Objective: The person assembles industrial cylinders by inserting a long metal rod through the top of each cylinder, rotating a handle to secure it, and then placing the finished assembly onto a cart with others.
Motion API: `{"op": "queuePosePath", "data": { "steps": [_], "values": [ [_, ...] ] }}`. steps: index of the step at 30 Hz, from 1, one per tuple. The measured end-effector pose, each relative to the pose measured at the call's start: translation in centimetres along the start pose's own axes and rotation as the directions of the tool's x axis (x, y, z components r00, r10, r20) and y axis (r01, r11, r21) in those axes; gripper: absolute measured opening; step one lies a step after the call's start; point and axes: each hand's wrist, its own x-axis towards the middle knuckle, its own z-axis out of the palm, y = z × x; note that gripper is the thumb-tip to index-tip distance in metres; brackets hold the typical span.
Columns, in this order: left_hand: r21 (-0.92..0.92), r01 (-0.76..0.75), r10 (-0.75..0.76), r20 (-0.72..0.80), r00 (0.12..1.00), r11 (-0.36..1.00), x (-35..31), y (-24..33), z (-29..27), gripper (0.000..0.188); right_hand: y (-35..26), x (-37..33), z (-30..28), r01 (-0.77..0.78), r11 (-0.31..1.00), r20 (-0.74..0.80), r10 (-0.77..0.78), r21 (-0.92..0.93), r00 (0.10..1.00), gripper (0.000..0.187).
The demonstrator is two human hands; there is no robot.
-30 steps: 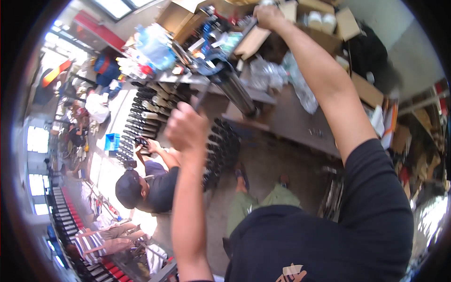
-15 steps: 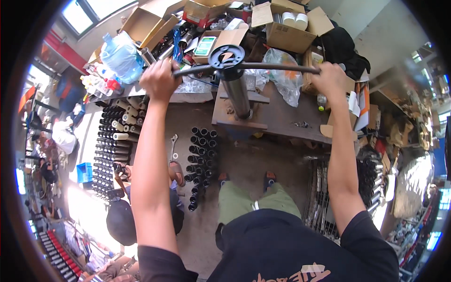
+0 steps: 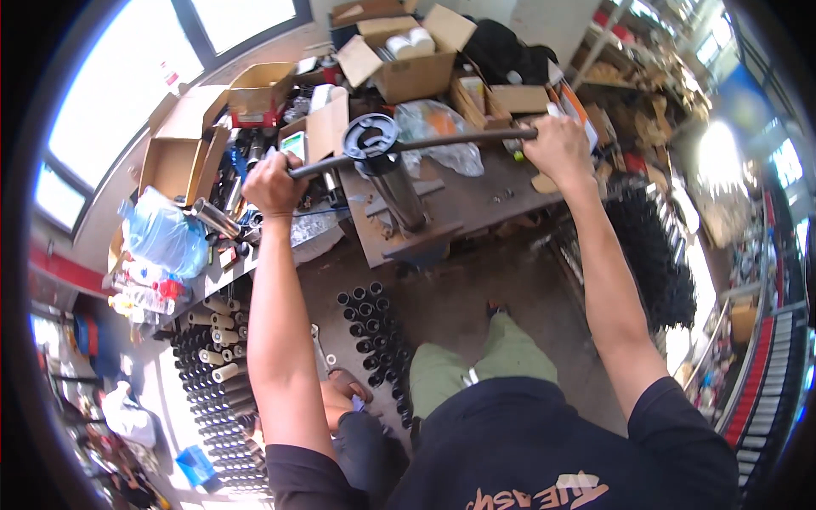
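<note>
A long dark metal bar (image 3: 463,138) runs crosswise in front of me, with a slotted round metal head (image 3: 371,136) at its middle. My left hand (image 3: 275,184) is wrapped round the bar's left end. Near the other end my right hand (image 3: 558,151) grips it in the same way. Below the head stands a shiny metal cylinder (image 3: 397,200), leaning slightly, its foot at a plate on the workbench (image 3: 455,208). How head and cylinder join is partly hidden.
Open cardboard boxes (image 3: 412,76), a plastic bag (image 3: 438,127) and a blue water jug (image 3: 166,231) crowd the bench. Black tubes (image 3: 367,319) stand in rows on the floor beside a wrench (image 3: 318,344). A co-worker (image 3: 365,442) crouches at lower left. A blue bin (image 3: 196,465) lies beyond.
The whole view has swung, so bench and bar now slope up to the right. Both hands stay closed on the bar. The co-worker appears lower and closer to my legs.
</note>
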Motion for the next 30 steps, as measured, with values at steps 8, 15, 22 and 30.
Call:
{"op": "queuePosePath", "data": {
  "steps": [8, 15, 22, 30],
  "values": [
    [0.120, -0.041, 0.008, 0.259, 0.966, 0.992, 1.7, 3.8, -1.0, 0.032, 1.4, -3.3, -1.4, -0.137, 0.990, 0.168, 0.129, 0.037, 0.977, 0.016],
    [-0.282, -0.476, 0.386, 0.912, 0.135, 0.833, 3.5, 23.4, 1.3, 0.037, 3.7, 1.4, 2.0, 0.070, 0.932, -0.048, -0.057, 0.355, 0.997, 0.006],
    [-0.057, -0.522, -0.255, 0.824, -0.506, 0.851, 4.9, 22.1, 11.9, 0.065, 19.9, 7.5, 0.2, 0.171, 0.941, -0.351, -0.061, 0.291, 0.934, 0.028],
    [0.287, -0.259, -0.241, 0.951, 0.193, 0.922, 4.9, 21.9, -7.0, 0.091, 32.7, -12.0, 17.3, -0.279, 0.860, 0.370, 0.115, 0.427, 0.922, 0.036]
  ]
}}
